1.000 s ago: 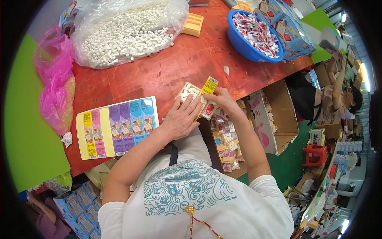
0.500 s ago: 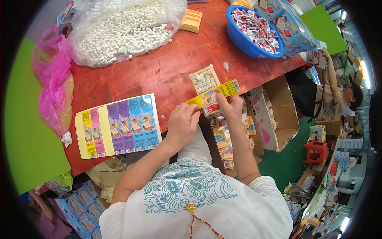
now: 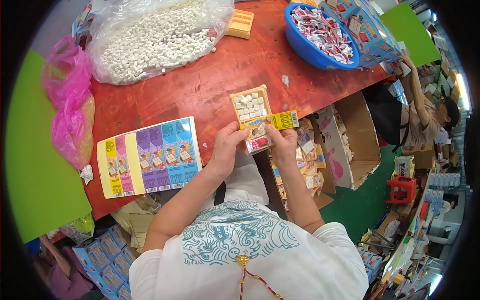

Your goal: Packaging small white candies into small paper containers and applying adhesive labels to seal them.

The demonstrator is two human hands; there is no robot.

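Observation:
In front of me, at the table's front edge, is a small tan tray box [image 3: 267, 103] with white cubes in its far half and a red-printed packet in its near end. A yellow printed sticker [image 3: 285, 119] lies across its middle, its right end sticking out past the box. My left hand [image 3: 227, 142] grips the box's left side, thumb at the sticker's left part. My right hand [image 3: 283, 144] is closed on the sticker and the box's right side, thumb pressing the sticker; its other fingers are partly hidden. To the left lies a sheet of coloured stickers [image 3: 162, 155].
A clear bag of white cubes [image 3: 150, 45] lies at the back left, near stacked tan trays [image 3: 240, 24]. A blue basin [image 3: 312, 47] of small packets stands back right. Below the table's right edge is an open carton [image 3: 362, 135]. Another person [image 3: 425, 117] is at right.
The yellow sticker has come down onto the box, its left end no longer held out to the side. My left hand has moved right to the box's side; the box has shifted slightly left.

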